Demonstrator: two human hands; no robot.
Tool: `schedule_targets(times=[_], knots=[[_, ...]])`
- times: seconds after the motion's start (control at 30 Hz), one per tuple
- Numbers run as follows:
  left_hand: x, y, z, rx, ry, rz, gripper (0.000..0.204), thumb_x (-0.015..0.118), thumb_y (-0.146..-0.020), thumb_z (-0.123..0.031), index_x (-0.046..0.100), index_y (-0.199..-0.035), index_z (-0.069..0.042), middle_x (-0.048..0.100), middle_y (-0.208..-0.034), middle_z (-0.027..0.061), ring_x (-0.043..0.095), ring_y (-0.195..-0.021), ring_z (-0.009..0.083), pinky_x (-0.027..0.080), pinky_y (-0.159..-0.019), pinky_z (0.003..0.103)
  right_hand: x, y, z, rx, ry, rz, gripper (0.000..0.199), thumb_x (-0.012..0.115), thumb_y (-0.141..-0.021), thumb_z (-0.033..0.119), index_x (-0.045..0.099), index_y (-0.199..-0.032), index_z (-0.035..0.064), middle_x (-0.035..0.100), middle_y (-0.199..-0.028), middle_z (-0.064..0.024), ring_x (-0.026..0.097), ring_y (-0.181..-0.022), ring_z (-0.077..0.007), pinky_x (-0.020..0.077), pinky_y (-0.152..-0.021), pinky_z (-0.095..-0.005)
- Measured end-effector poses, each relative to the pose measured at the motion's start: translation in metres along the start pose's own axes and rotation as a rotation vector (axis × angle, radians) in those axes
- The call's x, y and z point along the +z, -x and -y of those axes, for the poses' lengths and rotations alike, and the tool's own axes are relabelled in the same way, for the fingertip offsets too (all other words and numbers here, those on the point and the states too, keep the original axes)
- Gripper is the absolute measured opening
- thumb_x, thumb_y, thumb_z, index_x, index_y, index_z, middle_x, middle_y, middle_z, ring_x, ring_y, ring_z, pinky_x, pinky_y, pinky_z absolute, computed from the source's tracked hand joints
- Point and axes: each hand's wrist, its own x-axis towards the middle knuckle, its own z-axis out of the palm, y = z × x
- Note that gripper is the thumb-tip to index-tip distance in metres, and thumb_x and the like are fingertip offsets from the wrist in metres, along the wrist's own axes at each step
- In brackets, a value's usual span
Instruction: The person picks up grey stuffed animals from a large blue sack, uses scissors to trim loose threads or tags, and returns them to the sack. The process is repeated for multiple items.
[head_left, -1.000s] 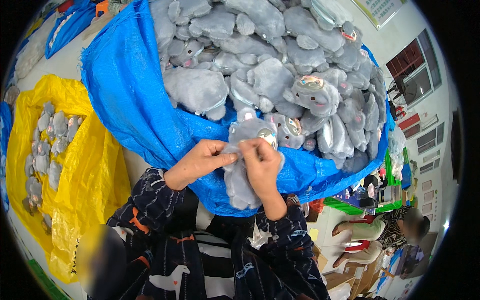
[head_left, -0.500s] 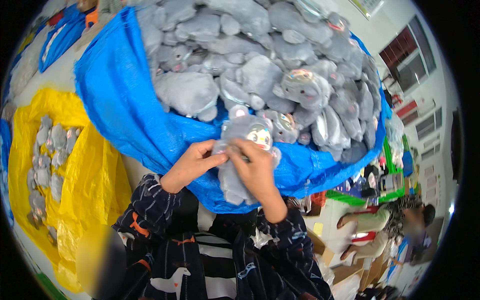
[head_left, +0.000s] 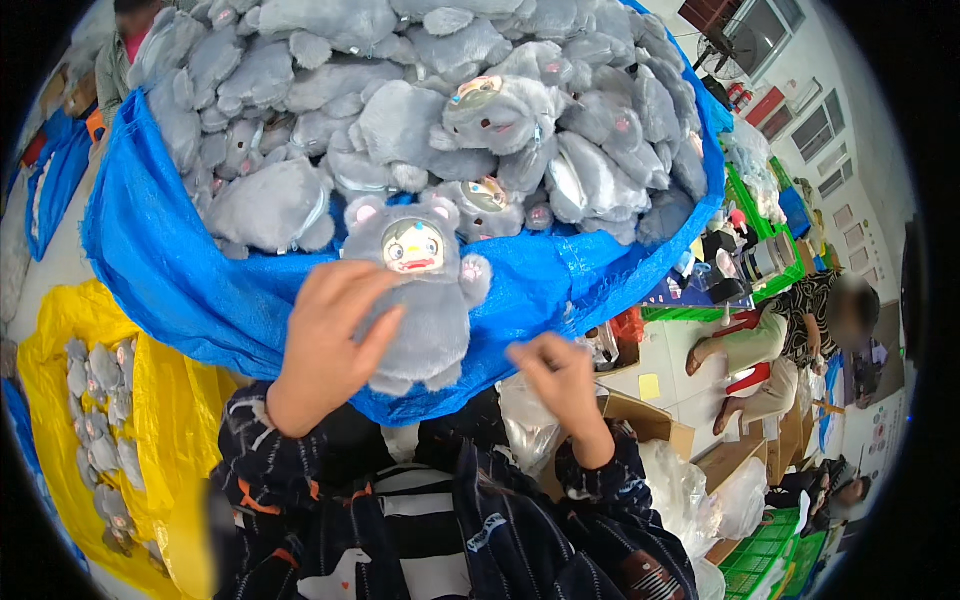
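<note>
Starting from far left, can see at about half past eight a yellow bag, opened wide, and inside it many small grey toys lying close together. Farther up, from past nine o'clock round to two o'clock, can find a big blue sack with wide loose rim, filled with a heap of grey plush toys. Next, between eight and nine o'clock from the middle, can see the left hand, with fingers spread and thumb away from them, held over one side of the grey bear toy; cannot tell surely about touching. Can see this bear toy near the centre, toward nine o'clock, laid face up at the near rim of the blue sack, head to twelve o'clock, with pink inner ears, a cartoon face in the hood and one raised paw pointing to about two o'clock. Then, between four and five o'clock, can notice the right hand, loosely bent, somewhat blurred and apart from the toy. Can call the two hands apart from each other, with the toy between them. Farther, toward four o'clock, can see a cardboard box, and at three o'clock a co-worker in dark patterned top and pale trousers
</note>
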Motion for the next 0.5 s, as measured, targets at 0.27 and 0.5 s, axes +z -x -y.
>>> schedule_targets(times=[0.27, 0.5], knots=[[0.073, -0.022, -0.006, -0.086, -0.285, 0.397, 0.024, 0.064, -0.079, -0.023, 0.063, -0.096, -0.005, 0.064, -0.073, 0.0142, 0.062, -0.066, 0.0338, 0.048, -0.057, 0.042, 0.035, -0.059, -0.019, -0.144, -0.332, -0.273, 0.031, 0.064, -0.086, 0.023, 0.065, -0.099, -0.0048, 0.068, -0.079, -0.0121, 0.057, -0.063, -0.0108, 0.0461, -0.059, -0.0263], [0.066, -0.006, 0.000, -0.088, -0.237, 0.355, 0.028, 0.065, -0.079, -0.021, 0.061, -0.102, -0.007, 0.065, -0.077, 0.0139, 0.063, -0.067, 0.0335, 0.049, -0.058, 0.041, 0.051, -0.083, -0.005, -0.143, -0.119, -0.121, 0.024, 0.066, -0.081, 0.019, 0.061, -0.085, -0.0038, 0.063, -0.069, -0.0116, 0.055, -0.057, -0.0158, 0.0434, -0.053, -0.0327]])
